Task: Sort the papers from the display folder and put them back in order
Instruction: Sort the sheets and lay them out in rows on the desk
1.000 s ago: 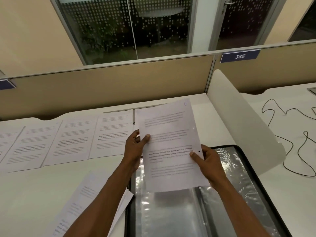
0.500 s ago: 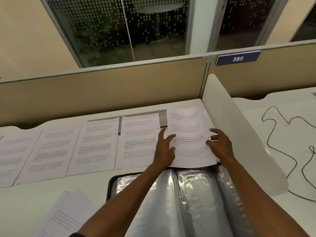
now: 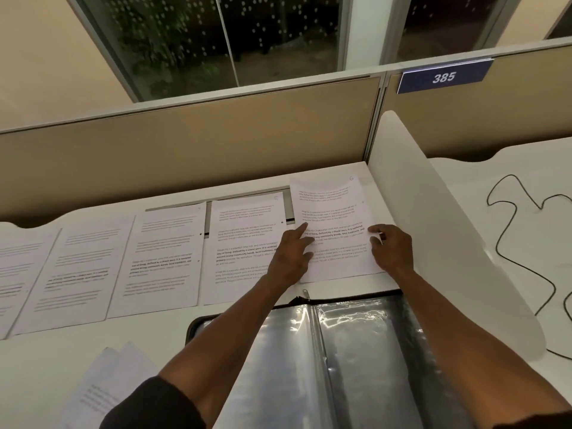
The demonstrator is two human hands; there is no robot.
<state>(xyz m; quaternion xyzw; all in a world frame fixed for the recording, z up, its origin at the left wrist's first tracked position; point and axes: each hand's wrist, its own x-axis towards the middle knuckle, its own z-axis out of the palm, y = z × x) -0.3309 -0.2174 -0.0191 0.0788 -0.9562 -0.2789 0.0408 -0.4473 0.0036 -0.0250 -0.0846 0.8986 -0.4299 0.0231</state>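
Your white printed sheet marked 6 (image 3: 332,218) lies flat at the right end of the row, its long edges running away from you. Just left of it sits the white printed sheet marked 5 (image 3: 244,243), then more white printed sheets (image 3: 123,261) side by side. The black display folder with clear plastic sleeves (image 3: 356,351) lies open near you. A loose pile of white papers (image 3: 102,385) rests at its left.

the row of papers (image 3: 161,258) fills the desk (image 3: 37,366) along the beige partition (image 3: 185,144). the white side divider (image 3: 433,230) walls off the right, just beside the last sheet (image 3: 334,212). the open display folder (image 3: 356,360) covers the near middle; bare desk lies near left, beside loose sheets (image 3: 102,388).
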